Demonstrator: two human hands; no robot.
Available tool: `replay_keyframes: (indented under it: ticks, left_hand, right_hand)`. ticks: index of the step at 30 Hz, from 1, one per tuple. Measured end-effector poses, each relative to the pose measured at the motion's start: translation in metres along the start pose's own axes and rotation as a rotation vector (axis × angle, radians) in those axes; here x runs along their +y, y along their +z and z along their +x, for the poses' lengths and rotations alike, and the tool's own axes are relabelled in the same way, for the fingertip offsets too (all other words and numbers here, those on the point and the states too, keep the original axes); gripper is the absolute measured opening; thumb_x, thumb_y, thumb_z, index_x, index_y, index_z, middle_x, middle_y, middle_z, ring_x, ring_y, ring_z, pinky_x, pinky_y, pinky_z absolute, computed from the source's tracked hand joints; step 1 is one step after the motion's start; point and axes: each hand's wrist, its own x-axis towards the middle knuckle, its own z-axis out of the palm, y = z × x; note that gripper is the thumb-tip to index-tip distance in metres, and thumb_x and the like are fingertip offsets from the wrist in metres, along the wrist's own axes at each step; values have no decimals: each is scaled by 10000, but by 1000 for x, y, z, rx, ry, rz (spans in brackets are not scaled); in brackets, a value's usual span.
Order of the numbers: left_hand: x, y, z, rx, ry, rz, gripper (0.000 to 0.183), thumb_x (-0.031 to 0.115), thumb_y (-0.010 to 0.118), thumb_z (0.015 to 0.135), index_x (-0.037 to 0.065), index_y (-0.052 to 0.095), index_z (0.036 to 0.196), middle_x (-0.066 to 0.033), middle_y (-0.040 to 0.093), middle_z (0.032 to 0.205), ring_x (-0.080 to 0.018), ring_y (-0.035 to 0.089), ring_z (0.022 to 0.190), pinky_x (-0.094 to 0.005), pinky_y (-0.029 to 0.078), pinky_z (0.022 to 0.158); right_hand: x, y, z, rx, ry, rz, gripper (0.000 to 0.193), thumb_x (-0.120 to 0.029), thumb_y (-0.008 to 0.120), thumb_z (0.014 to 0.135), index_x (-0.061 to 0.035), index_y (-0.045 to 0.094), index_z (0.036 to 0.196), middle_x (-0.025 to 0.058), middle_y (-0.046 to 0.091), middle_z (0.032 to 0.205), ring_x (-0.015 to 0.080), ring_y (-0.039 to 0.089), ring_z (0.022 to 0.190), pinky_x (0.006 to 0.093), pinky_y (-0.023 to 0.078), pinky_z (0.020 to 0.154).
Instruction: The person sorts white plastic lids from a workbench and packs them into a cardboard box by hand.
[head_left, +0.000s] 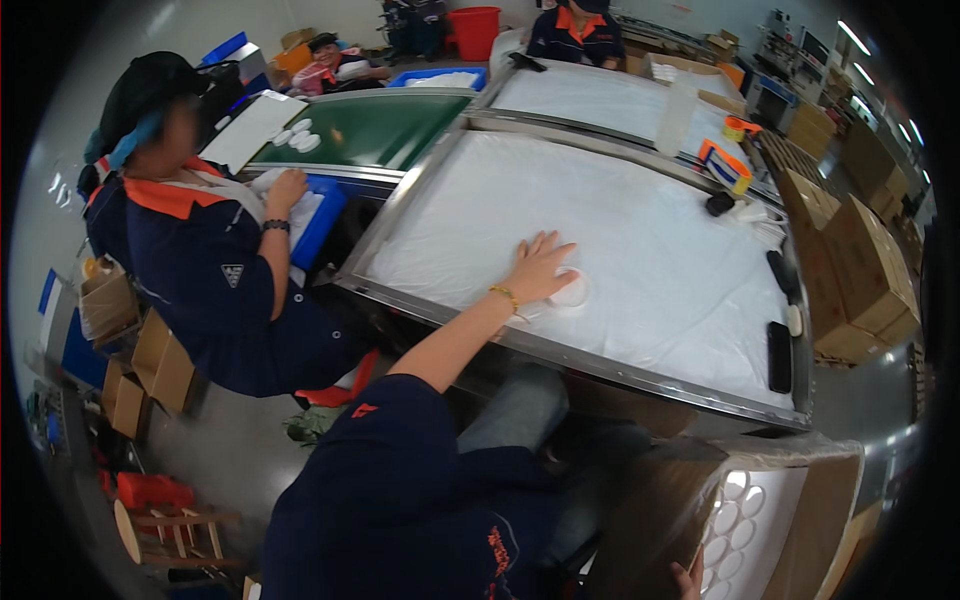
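Note:
My left hand (540, 268) reaches out over the white-covered table (450, 220), its fingers spread apart and stretched. Beside its palm and thumb lies a round white lid (571, 291), flat on the sheet; the hand seems to touch its edge. Low in the view, my right hand (687, 580) is at the inner left side of an open cardboard box (835, 500), cut off by the frame. Only a few of its fingertips show, and what they grip, if anything, is hidden. Inside that box, several round white discs (735, 525) lie in rows on a white sheet.
A co-worker (200, 240) sits at the left with hands over a blue bin (318, 222). Beyond is a green conveyor belt (370, 130) with white discs. A tape dispenser (725, 167) and a black phone-like object (779, 357) lie along the table's right side. Cartons (865, 265) stand beyond.

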Motion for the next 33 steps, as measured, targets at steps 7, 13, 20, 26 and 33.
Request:
replay_keyframes:
  ticks: [7, 13, 20, 26, 33]
  left_hand:
    - [-22, -5, -3, 207, -461, 10, 604, 391, 600, 848, 156, 395, 1365, -236, 254, 1465, -397, 145, 1392, -673, 100, 1041]
    - [-33, 0, 8, 347, -457, -6, 563, 261, 657, 806, 156, 424, 1308, -220, 315, 1402, -394, 156, 1382, -666, 129, 1046]
    - [-27, -20, -8, 442, -496, 236, 663, 290, 674, 794, 124, 375, 1361, -287, 161, 1478, -439, 101, 1389, -683, 108, 1045]
    - [-62, -39, -44, 405, -864, 267, 770, 455, 653, 792, 29, 354, 1361, -317, 295, 1401, -453, 223, 1334, -694, 100, 1026]
    - [-66, -50, -49, 411, -700, 389, 581, 361, 679, 790, 25, 469, 1213, -170, 507, 1132, -318, 464, 1115, -564, 336, 924]
  right_hand:
    - [13, -7, -7, -5, 15, -50, 837, -376, 620, 846, 19, 207, 1457, 216, 200, 1512, 324, 193, 1396, 377, 173, 1138]
    - [60, -32, 7, 45, -11, -156, 867, -442, 603, 865, 42, 188, 1453, 211, 215, 1507, 309, 210, 1393, 349, 198, 1129]
    - [19, -7, -2, 63, 17, -71, 853, -399, 623, 845, 15, 200, 1460, 210, 194, 1516, 318, 180, 1401, 374, 168, 1140]
    - [12, -5, -7, 56, 40, -30, 847, -375, 639, 835, -17, 205, 1468, 198, 166, 1529, 322, 146, 1412, 398, 136, 1152]
    - [31, -11, -2, 53, 20, -45, 849, -409, 621, 853, 11, 200, 1459, 206, 175, 1522, 318, 155, 1410, 378, 144, 1148]
